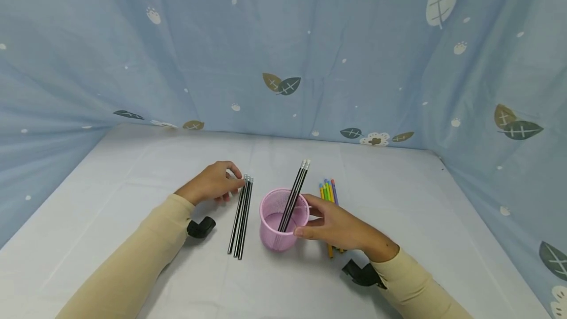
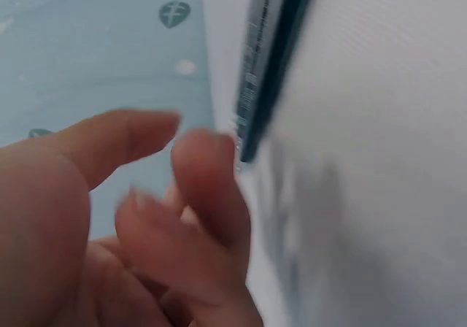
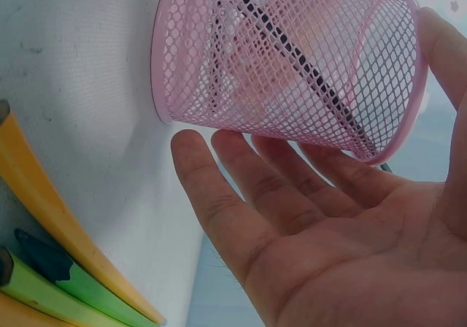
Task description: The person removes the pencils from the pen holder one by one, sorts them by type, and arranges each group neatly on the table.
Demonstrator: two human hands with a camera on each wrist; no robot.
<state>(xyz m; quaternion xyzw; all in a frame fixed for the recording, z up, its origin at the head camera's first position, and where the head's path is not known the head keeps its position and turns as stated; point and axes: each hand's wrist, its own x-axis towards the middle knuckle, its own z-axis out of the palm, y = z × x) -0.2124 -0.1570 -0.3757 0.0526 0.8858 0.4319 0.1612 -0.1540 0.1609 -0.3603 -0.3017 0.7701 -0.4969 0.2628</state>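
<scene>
A pink mesh pen holder (image 1: 277, 240) stands on the table with a couple of black striped pencils (image 1: 294, 196) leaning inside it. My right hand (image 1: 336, 225) holds its right side, thumb at the rim; in the right wrist view the fingers (image 3: 270, 185) lie along the mesh. Left of the holder, several more black striped pencils (image 1: 241, 220) lie side by side. My left hand (image 1: 217, 182) is by their eraser ends, its fingers loosely bent. In the left wrist view, thumb and fingertips are apart, and a dark pencil (image 2: 266, 64) shows just beyond them.
Several coloured pens or pencils (image 1: 328, 191) lie right of the holder, partly hidden under my right hand; yellow and green ones (image 3: 69, 225) show in the right wrist view. The white tabletop (image 1: 177, 279) meets a blue leaf-print cloth (image 1: 212, 53) at the back and sides.
</scene>
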